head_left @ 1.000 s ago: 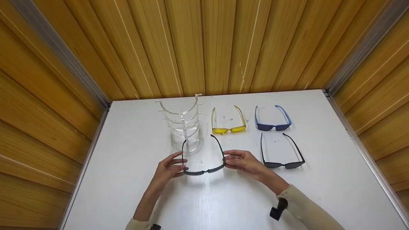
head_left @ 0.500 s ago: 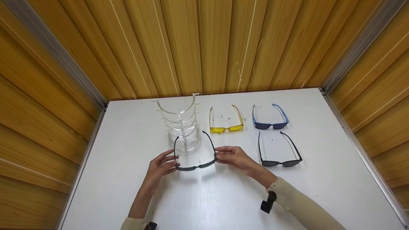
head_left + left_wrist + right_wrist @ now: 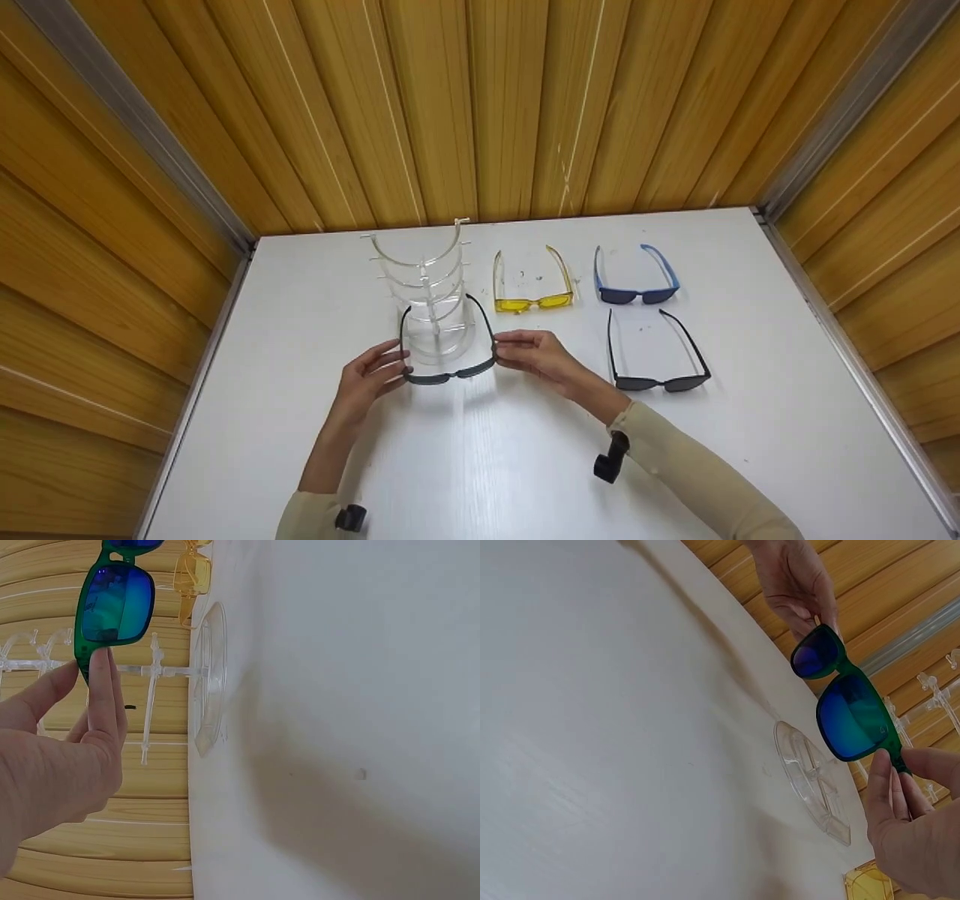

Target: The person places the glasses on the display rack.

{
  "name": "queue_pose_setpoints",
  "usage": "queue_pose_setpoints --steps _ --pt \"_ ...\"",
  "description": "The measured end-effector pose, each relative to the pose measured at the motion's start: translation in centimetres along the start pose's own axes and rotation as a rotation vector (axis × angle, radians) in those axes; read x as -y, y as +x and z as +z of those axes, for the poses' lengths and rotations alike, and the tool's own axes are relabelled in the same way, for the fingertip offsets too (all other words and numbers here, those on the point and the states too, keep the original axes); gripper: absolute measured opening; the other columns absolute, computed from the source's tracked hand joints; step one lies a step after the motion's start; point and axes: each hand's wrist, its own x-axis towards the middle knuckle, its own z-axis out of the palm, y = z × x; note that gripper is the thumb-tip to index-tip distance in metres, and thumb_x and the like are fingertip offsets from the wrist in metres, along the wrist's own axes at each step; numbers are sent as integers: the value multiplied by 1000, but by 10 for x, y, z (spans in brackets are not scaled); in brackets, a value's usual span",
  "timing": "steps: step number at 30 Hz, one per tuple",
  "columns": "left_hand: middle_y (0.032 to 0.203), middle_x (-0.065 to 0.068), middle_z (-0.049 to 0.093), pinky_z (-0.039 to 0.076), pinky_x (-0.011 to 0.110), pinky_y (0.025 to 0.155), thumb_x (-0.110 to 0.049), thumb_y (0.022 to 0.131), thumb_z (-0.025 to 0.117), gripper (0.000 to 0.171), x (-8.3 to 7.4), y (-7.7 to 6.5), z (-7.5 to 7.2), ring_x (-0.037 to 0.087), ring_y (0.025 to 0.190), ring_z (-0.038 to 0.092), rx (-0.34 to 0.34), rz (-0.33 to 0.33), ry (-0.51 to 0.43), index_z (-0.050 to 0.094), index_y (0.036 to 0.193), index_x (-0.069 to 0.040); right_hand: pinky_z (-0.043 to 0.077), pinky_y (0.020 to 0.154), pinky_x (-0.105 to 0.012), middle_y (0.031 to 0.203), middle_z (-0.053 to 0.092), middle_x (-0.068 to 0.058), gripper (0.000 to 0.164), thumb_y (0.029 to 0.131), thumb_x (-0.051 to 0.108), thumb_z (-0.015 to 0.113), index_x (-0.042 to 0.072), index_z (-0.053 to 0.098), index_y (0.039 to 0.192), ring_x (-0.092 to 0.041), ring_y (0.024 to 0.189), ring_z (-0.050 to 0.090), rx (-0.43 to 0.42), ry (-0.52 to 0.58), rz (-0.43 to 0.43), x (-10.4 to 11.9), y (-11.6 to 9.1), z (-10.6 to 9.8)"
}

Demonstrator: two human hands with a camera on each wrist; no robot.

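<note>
Between my hands is a pair of sunglasses (image 3: pixel 429 379), dark in the head view; the wrist views show its green frame and mirrored blue-green lenses (image 3: pixel 118 604). My left hand (image 3: pixel 362 381) pinches the left hinge end, and my right hand (image 3: pixel 541 360) pinches the right one. The temples are unfolded and point away from me, one on each side of the clear display stand (image 3: pixel 427 279). In the head view the sunglasses overlap the stand's lower front. The stand has several curved arms on an upright post, with a rounded base (image 3: pixel 810 776) on the table.
Yellow glasses (image 3: pixel 534 304) lie right of the stand on the white table (image 3: pixel 247 420). Farther right are blue sunglasses (image 3: pixel 637 295), with black sunglasses (image 3: pixel 661 384) nearer me. Wood-patterned walls (image 3: pixel 510 112) close in the back and both sides.
Both hands have carried the sunglasses away from me and to the left, so their temples now flank the stand. The other glasses and the stand have stayed in place.
</note>
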Motion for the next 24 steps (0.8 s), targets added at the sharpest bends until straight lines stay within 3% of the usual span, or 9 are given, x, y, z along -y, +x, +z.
queue_pose_setpoints --steps 11,24 --pt "133 25 65 62 31 92 -1 93 69 46 -3 15 -4 15 98 74 -35 17 -52 59 138 0 60 95 -26 110 76 -5 44 95 -6 64 -17 53 136 -8 95 73 -55 17 -27 2 20 8" --pt "135 28 63 62 29 91 4 93 68 45 -1 32 -6 12 95 74 -79 27 -119 58 137 4 60 94 -24 130 67 -26 44 94 -7 63 -15 55 136 -10 98 72 -134 2 -50 2 39 18"
